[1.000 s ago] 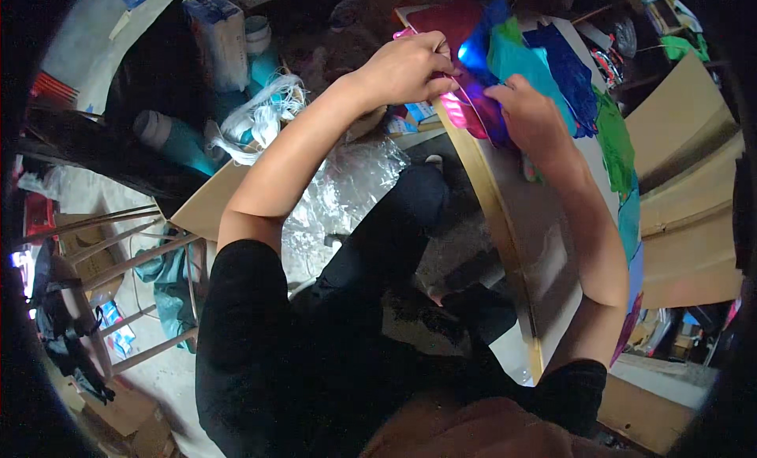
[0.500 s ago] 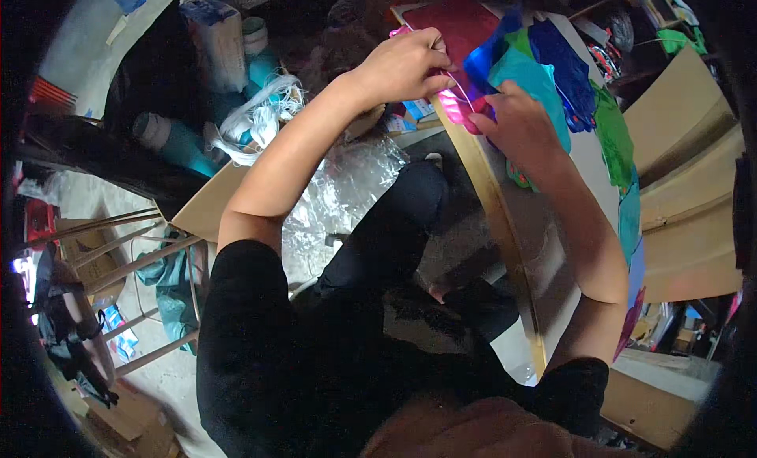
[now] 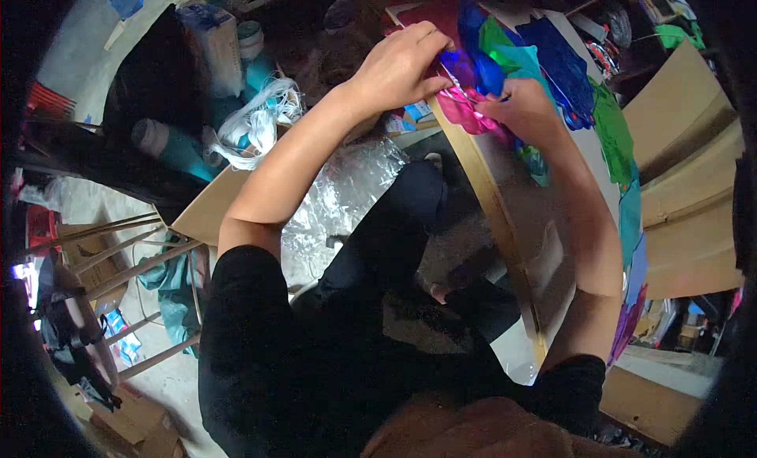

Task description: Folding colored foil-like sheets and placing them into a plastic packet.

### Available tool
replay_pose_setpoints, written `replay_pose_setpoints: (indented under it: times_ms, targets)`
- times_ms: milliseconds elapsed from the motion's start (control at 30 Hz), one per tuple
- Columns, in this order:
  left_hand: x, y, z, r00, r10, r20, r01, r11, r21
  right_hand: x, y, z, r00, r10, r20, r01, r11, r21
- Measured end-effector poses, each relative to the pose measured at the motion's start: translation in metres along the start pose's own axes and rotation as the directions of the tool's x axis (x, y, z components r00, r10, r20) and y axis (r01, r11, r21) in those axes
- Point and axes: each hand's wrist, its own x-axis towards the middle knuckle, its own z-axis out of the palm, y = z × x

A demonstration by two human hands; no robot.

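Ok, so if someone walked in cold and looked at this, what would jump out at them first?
Probably the bright shiny foil pieces in blue, green and pink, spread over a wooden-framed board at upper right. Both bare hands meet there, the left hand and right hand pinching a pink piece. Crumpled clear plastic lies below the left forearm.

Coloured foil pieces [image 3: 568,71] are crowding the tilted wooden board [image 3: 505,221] around both hands, leaving bare surface only lower down. Left of the board, crinkled clear plastic [image 3: 347,198] and teal rolls [image 3: 169,146] (packed close) are blocking the way
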Motion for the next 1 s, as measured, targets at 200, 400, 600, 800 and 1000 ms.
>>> replay_pose_setpoints:
  times_ms: [200,400,600,800,1000]
  targets:
    - [0.006,0.010,-0.005,0.988,0.144,0.049,-0.148,0.983,0.107,0.003,0.022,-0.002,0.915,0.123,0.385,-0.398,0.442,0.804]
    - [0.016,0.015,-0.007,0.920,0.327,0.218,-0.375,0.897,0.236,0.009,0.041,-0.004,0.889,0.122,0.441,-0.450,0.410,0.793]
    - [0.019,0.007,0.001,0.887,0.305,0.346,-0.377,0.912,0.163,0.017,0.086,-0.048,0.989,0.138,-0.056,-0.056,0.693,0.719]
    - [0.029,0.015,0.012,0.910,0.312,0.272,-0.330,0.944,0.022,-0.007,0.242,-0.142,0.910,0.307,-0.279,-0.188,0.905,0.382]
    - [0.035,0.027,0.001,0.901,0.242,0.361,-0.298,0.948,0.107,-0.122,0.267,-0.268,0.699,0.324,-0.637,-0.487,0.868,-0.093]
